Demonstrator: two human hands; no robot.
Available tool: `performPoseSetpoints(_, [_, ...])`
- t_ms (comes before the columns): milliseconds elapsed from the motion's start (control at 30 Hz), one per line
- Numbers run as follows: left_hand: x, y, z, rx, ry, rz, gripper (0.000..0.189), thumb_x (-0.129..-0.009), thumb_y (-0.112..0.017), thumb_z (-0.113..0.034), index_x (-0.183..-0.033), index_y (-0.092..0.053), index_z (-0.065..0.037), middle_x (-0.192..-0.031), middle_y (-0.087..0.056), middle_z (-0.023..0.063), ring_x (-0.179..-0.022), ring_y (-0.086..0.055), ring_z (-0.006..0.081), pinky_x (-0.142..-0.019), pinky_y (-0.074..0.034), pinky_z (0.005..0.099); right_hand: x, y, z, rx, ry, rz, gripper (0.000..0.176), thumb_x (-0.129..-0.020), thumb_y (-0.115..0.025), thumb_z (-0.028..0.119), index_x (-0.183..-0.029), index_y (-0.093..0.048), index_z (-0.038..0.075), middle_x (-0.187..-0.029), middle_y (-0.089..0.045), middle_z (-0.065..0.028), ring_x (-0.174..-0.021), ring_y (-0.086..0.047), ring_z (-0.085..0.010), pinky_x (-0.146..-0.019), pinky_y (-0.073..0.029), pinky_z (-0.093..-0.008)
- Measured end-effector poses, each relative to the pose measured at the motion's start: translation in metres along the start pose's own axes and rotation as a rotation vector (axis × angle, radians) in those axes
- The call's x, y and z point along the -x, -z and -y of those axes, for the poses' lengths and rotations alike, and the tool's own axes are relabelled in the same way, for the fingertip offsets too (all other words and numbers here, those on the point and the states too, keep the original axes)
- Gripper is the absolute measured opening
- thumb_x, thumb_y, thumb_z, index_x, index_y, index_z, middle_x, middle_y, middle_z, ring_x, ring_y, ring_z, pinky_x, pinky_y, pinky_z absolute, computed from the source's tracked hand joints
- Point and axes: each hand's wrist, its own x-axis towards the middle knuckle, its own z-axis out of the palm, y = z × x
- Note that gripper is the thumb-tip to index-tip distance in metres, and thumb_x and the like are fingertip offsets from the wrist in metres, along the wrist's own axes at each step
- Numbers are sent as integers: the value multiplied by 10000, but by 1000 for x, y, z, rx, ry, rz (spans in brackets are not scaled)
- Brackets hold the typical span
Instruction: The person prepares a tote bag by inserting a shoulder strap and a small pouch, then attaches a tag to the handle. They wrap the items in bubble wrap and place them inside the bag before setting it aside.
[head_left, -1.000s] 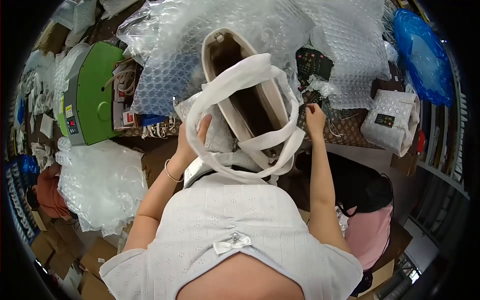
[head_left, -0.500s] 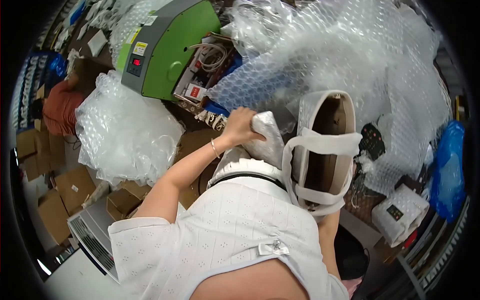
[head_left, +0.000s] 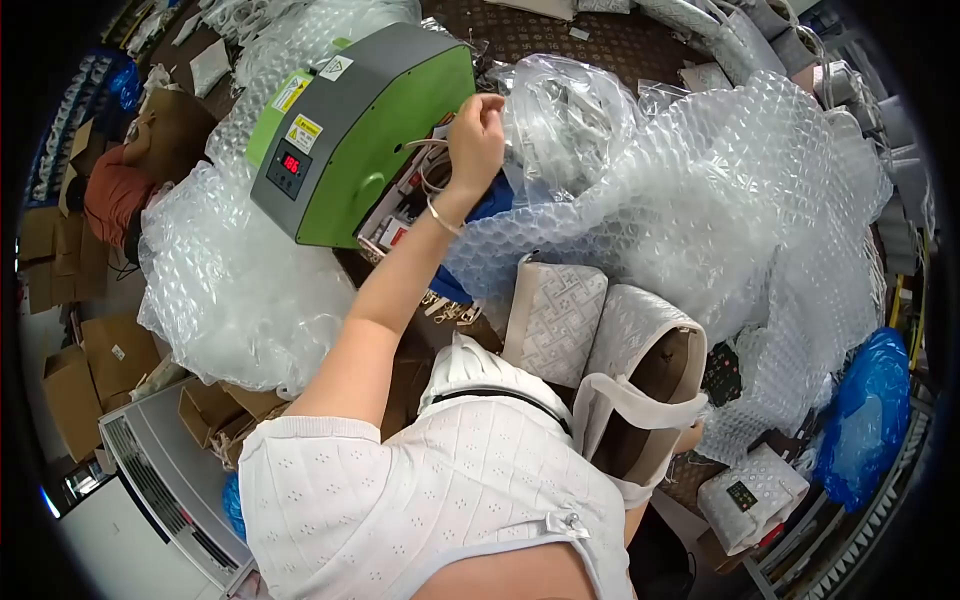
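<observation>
My left hand [head_left: 476, 142] is stretched forward beside the green machine, its fingers loosely curled and nothing visible in them. Just past its fingertips lies a heap of clear plastic bags [head_left: 570, 120]. Against my lap on the right is a silvery-white handbag [head_left: 640, 350] with its brown inside showing and pale straps across it. My right hand [head_left: 690, 437] grips this bag from its far right side; most of the hand is hidden behind it. A flat patterned silvery pouch [head_left: 556, 320] leans against the handbag's left side.
A green and grey machine [head_left: 370, 130] with a red display stands ahead left. Bubble wrap [head_left: 700, 190] spreads across the table, with another plastic pile [head_left: 240, 290] at left. A second white bag [head_left: 752, 500] and blue plastic [head_left: 870, 420] lie right. A person [head_left: 115, 195] works far left.
My left hand has let go of the silvery pouch and moved forward towards the plastic bags. The pouch now stands against the handbag. The handbag has shifted lower and tilted in the view.
</observation>
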Motion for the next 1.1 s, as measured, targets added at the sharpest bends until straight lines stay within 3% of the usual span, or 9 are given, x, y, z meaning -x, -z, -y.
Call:
performPoseSetpoints(233, [-60,-57,-59,-3,-311,509,155,-777,-525,-23,-844,-662,11,-852,-659,173,-766,-639,256,-671,-498,295,-8,19,20,-29,44,-30,248,-758,-592,200,-678,-435,25,-582,-479,-112,-540,-436,-228,-565,-388,-373])
performPoseSetpoints(300, [-54,-115,-15,-386,-374,1031,149,-732,-539,-69,-771,-655,16,-801,-647,186,-771,-635,333,-688,-505,394,-5,27,24,-63,41,13,245,-760,-596,184,-683,-426,26,-588,-462,-84,-544,-399,-196,-562,-383,-365])
performPoseSetpoints(467, [-88,-213,78,-918,-585,1130,402,-658,-707,-144,-1033,-594,-51,-945,-655,153,-834,-647,310,-706,-519,413,0,87,89,-497,-31,-13,121,-809,-576,71,-834,-466,26,-721,-560,-51,-654,-514,-126,-567,-409,-266])
performPoseSetpoints(600, [-113,-219,90,-1064,-965,1294,198,-744,-552,-146,-901,-630,-54,-868,-655,153,-775,-647,285,-672,-500,397,50,210,190,-753,75,248,155,-793,-525,-15,-939,-484,20,-845,-626,-71,-709,-567,-120,-651,-432,-238])
performPoseSetpoints(633, [-114,-205,101,-657,-1230,930,161,-728,-551,-108,-855,-604,-25,-794,-637,168,-755,-622,319,-712,-482,416,70,230,206,-726,62,379,178,-777,-514,-41,-948,-498,7,-852,-627,-79,-734,-577,-128,-668,-442,-246])
performPoseSetpoints(733, [-102,-180,28,-694,-1161,1002,116,-723,-532,-69,-810,-571,-4,-804,-628,177,-772,-599,342,-737,-462,410,111,239,230,-431,207,753,212,-771,-564,-31,-982,-552,-13,-865,-634,-132,-777,-613,-199,-708,-471,-279])
performPoseSetpoints(933, [-106,-131,-27,-506,-727,998,145,-830,-524,-118,-900,-572,-1,-842,-641,143,-776,-598,322,-707,-444,379,132,203,224,-195,776,555,345,-746,-719,219,-996,-589,19,-920,-637,-163,-772,-611,-297,-755,-454,-347])
performPoseSetpoints(1000, [-111,-110,-64,-439,-683,918,163,-851,-528,-142,-920,-571,0,-824,-647,125,-756,-604,302,-702,-442,361,132,209,230,84,701,916,351,-731,-728,234,-980,-593,27,-913,-637,-142,-761,-605,-285,-726,-438,-362])
performPoseSetpoints(1100, [-95,-51,-164,175,-36,1160,281,-816,-658,-228,-980,-575,-16,-768,-643,69,-621,-585,124,-572,-440,238,128,218,224,142,736,1079,335,-715,-736,224,-948,-592,32,-894,-633,-128,-737,-595,-274,-690,-422,-363])
